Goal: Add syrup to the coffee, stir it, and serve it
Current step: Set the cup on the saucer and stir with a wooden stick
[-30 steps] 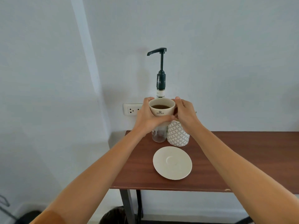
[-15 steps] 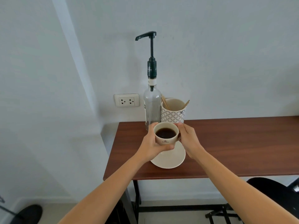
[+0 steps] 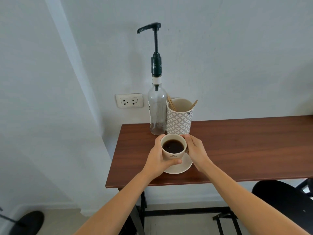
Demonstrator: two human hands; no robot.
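Note:
A cream cup of black coffee point(image 3: 173, 147) is held between both hands just over a white saucer point(image 3: 183, 167) on the brown table point(image 3: 237, 146). My left hand point(image 3: 158, 160) wraps the cup's left side and front, with the thumb under its near wall. My right hand point(image 3: 195, 150) grips the right side, hiding the handle. Whether the cup's base touches the saucer is hidden. Behind the cup stands a clear syrup bottle point(image 3: 156, 112) with a tall dark pump, its spout pointing left.
A patterned holder point(image 3: 179, 120) with wooden stir sticks stands right of the bottle against the wall. A wall socket point(image 3: 129, 100) is to the left. A black stool seat point(image 3: 281, 195) sits at the lower right, below the table's front edge.
Both hands have brought the cup down from in front of the pump bottle to the saucer. In the last half second it hardly moved.

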